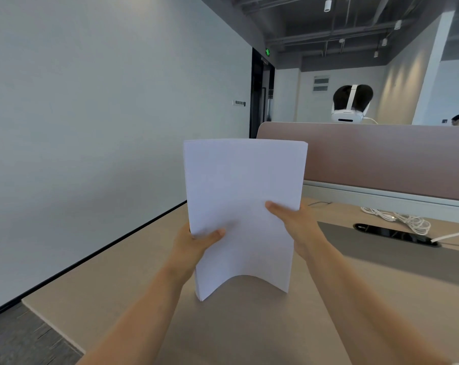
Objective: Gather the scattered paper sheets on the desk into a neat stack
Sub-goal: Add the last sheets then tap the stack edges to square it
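A stack of white paper sheets (243, 196) stands upright on its lower edge on the beige desk (123, 272), bowed so the bottom edge arches. My left hand (194, 242) grips the stack's left side, thumb across the front. My right hand (294, 222) holds the right side, thumb flat on the front sheet and fingers behind. The sheets look aligned at the top edge. No loose sheets show elsewhere on the desk.
A pinkish divider panel (381, 156) runs along the desk's far side. A coiled white cable (405, 219) and a black cable port (394, 234) lie to the right. The desk's left edge (52, 322) drops to grey floor. A person wearing a headset (351, 106) sits beyond the divider.
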Tool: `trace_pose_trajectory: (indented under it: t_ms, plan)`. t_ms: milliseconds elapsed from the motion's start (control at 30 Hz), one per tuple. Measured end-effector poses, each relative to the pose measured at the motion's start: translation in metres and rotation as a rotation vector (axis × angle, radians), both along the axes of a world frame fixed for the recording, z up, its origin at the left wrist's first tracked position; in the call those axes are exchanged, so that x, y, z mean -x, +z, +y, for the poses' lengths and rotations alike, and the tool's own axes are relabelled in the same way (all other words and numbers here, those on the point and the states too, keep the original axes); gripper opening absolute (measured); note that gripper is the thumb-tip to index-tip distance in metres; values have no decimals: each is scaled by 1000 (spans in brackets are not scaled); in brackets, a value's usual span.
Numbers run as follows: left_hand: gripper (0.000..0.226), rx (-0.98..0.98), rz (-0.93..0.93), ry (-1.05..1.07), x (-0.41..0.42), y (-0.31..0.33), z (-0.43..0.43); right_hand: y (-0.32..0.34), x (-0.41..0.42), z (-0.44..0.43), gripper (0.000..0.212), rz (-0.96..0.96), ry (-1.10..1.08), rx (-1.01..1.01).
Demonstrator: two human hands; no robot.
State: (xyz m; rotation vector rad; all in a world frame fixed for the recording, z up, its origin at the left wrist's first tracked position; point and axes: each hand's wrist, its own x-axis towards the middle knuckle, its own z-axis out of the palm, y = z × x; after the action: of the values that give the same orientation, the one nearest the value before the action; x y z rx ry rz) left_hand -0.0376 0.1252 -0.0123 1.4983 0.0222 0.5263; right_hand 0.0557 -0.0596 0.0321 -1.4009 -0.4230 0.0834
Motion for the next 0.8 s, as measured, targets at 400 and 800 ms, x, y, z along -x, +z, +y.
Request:
trace_pose_trajectory:
  t_ms: [400, 800]
  plan:
    - [21, -18, 19, 73, -11, -5, -1, -9, -8, -3, 20, 28, -55, 5]
    - [17, 16, 143, 22, -8, -34, 6, 30, 14, 3, 96, -836, -775, 267]
